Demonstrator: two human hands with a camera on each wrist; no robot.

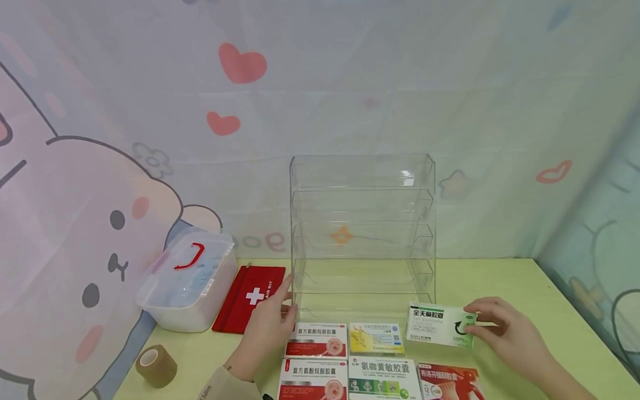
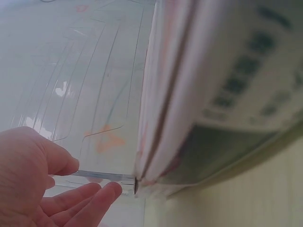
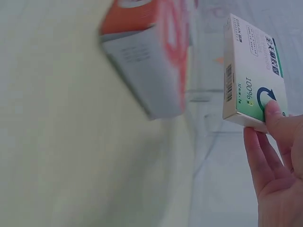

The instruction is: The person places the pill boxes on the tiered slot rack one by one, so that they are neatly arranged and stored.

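Observation:
A tiered rack of clear plastic [image 1: 361, 190] stands upright at the middle of the table's back. My left hand [image 1: 267, 323] holds the rack's left side low down, and the left wrist view shows its thumb and fingers on either side of the clear edge. Between the thumb and fingertips of my right hand [image 1: 512, 336] is a white and green medicine box [image 3: 253, 71], raised at the rack's front right corner. Before the rack lie two red and white medicine boxes [image 1: 316, 347], a yellow medicine box [image 1: 376, 339], a white and green capsule box [image 1: 384, 378] and a red medicine box [image 1: 447, 380].
Left of the rack lies a red first aid pouch [image 1: 240, 300], beside a translucent lidded case [image 1: 190, 278] with a red handle. A roll of brown tape [image 1: 157, 366] sits at the table's front left. Behind everything hangs a printed cloth [image 1: 350, 66].

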